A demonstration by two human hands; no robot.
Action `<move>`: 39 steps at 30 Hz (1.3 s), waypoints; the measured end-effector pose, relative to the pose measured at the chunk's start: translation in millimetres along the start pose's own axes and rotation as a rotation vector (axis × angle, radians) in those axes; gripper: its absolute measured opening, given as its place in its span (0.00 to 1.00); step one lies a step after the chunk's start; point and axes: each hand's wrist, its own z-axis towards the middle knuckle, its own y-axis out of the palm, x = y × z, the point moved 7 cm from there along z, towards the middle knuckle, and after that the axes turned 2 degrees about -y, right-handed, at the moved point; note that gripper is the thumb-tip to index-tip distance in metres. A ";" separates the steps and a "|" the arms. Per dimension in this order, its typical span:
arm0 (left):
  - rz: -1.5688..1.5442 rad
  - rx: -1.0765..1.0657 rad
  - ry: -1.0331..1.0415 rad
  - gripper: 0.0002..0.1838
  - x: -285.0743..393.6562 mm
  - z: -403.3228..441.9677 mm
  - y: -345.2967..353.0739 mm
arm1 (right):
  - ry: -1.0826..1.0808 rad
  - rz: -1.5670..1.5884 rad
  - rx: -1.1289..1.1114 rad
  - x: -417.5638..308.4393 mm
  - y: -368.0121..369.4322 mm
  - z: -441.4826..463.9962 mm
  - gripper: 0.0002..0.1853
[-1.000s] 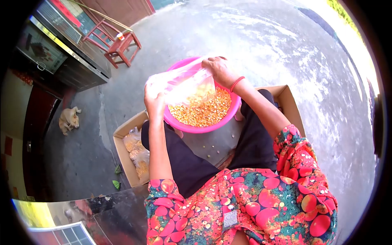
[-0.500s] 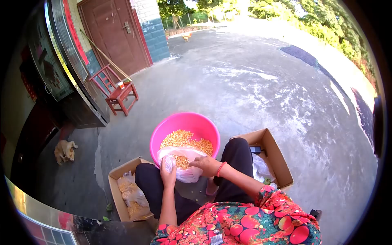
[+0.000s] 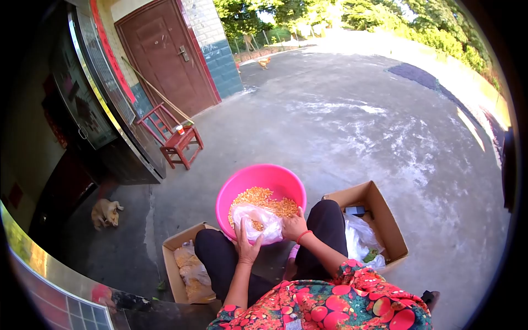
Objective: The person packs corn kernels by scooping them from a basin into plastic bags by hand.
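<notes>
A pink basin (image 3: 223, 190) holds loose yellow corn kernels (image 3: 256, 196) and sits in front of my knees. A clear, whitish plastic bag (image 3: 270, 235) lies over its near side, its mouth spread, with some kernels showing inside. My left hand (image 3: 247, 250) holds the bag's lower left side, thumb and fingers pressed against the film. At the bag's right side, next to the basin rim, my right hand (image 3: 295, 226) grips the bag's edge; its fingertips are partly hidden. A red bracelet (image 3: 303, 236) circles my right wrist.
To the left stands a cardboard box (image 3: 175, 275) with filled plastic bags (image 3: 192, 269). Another cardboard box (image 3: 389, 228) at right holds plastic bags (image 3: 360, 239) and a dark small box (image 3: 355, 210). A dog (image 3: 106, 213) lies near the doorway; a red chair (image 3: 179, 140) stands beyond.
My right hand has moved from over the bag's opening to its right side. My left hand has shifted lower on the bag. The whole view has shifted slightly.
</notes>
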 end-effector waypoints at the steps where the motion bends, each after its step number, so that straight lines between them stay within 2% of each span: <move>1: -0.050 -0.024 0.036 0.48 0.6 1.3 1.8 | 0.000 0.003 0.002 0.4 2.0 0.8 0.11; 4: -0.022 -0.135 0.078 0.48 8.7 -1.1 12.0 | 0.011 0.062 -0.038 3.0 8.1 -1.8 0.09; 6: -0.019 -0.161 0.092 0.47 9.6 -2.3 13.4 | -0.037 0.123 0.128 1.9 0.2 -4.9 0.06; 8: 0.183 -0.210 0.077 0.39 8.3 -6.7 17.3 | -0.049 0.125 0.162 2.0 1.0 -6.3 0.06; 9: 0.186 -0.210 0.077 0.39 8.9 -8.2 17.7 | -0.061 0.127 0.196 1.0 -1.6 -7.0 0.06; 11: 0.165 -0.229 0.039 0.28 11.4 -8.1 23.1 | -0.063 0.144 0.197 5.6 -3.7 -7.0 0.06; 12: 0.167 -0.230 0.043 0.28 7.6 -9.9 25.6 | -0.065 0.150 0.202 4.9 -4.0 -7.5 0.07; 14: 0.219 -0.155 0.090 0.19 2.7 -11.0 26.7 | -0.070 0.157 0.218 4.8 -5.3 -8.7 0.07; 17: 0.235 -0.187 0.095 0.16 -1.8 -9.5 28.8 | -0.074 0.162 0.213 4.3 -7.4 -8.8 0.07; 26: 0.187 -0.135 0.096 0.13 0.6 -8.9 30.0 | -0.075 0.135 0.182 10.6 3.9 -7.5 0.09; 29: 0.225 -0.097 0.156 0.14 7.1 -14.2 26.9 | -0.081 0.156 0.186 9.6 3.2 -7.2 0.08; 39: 0.198 -0.080 0.125 0.16 7.9 -15.9 30.1 | -0.075 0.120 0.187 12.6 -1.0 -6.3 0.08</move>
